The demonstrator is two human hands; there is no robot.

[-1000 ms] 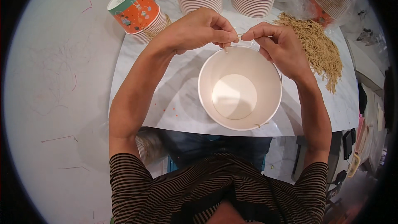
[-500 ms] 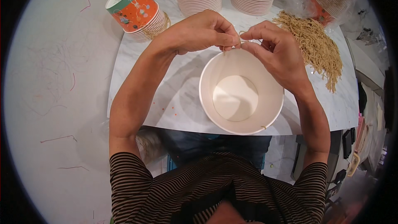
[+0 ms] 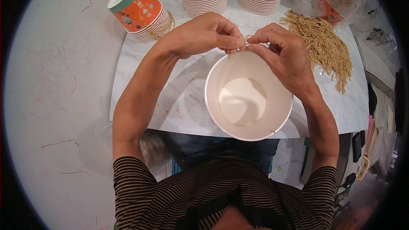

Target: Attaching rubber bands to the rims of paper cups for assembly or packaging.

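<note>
In the head view, the left hand [image 3: 207,35] is pinching thin tan twisted cord [image 3: 248,38] at the far rim of a large, round, white-lined paper bucket [image 3: 242,102], its thumb and forefinger pressed together. The right hand [image 3: 286,54] is meeting it from the other side, its thumb and forefinger narrowly parted beside a small loop of the cord; whether those tips are gripping it, I cannot tell. Compared with a second ago, the bucket is sitting slightly closer to the person, its near rim now reaching past the table edge in this view, and the right fingertips are bunching nearer the left ones. That suggests the fine cord work is now concentrating at one spot on the rim. A short bit of tan cord [image 3: 273,132] is showing on the near rim. The bucket is standing open-side up over the white marble-patterned table [image 3: 183,102], with a loose heap of tan cords [image 3: 327,44] lying beyond the right hand and an upside-down stack of orange-and-green paper buckets [image 3: 138,8] leaning at the far left.
</note>
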